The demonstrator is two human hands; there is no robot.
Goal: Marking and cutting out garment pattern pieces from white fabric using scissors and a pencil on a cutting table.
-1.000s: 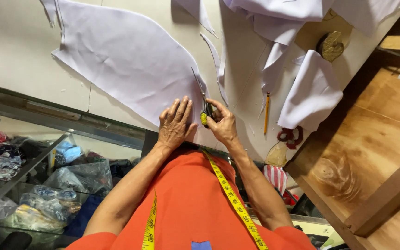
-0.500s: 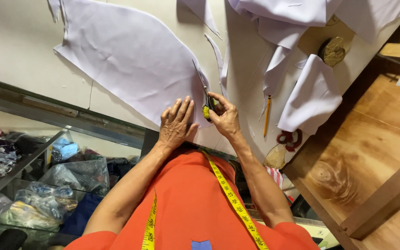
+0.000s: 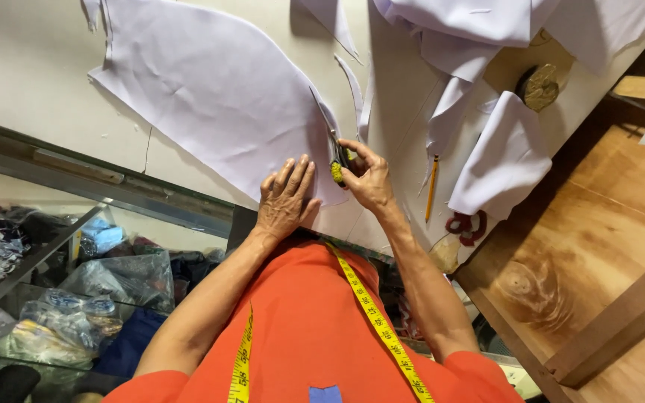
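Right hand (image 3: 367, 179) grip on one scissors (image 3: 335, 158), left hand (image 3: 285, 198) flat on one cloth (image 3: 218, 89)

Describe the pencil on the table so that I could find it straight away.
Start at the pale worktable and find the right hand working scissors through the big white cloth. Just right of that hand lies the pencil, between it and a folded white piece. It is the only thin yellow-orange stick there, lying alone on bare tabletop.

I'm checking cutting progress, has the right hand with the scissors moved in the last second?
Barely. The right hand with the scissors sits as far from the pencil as before, cutting the white fabric.
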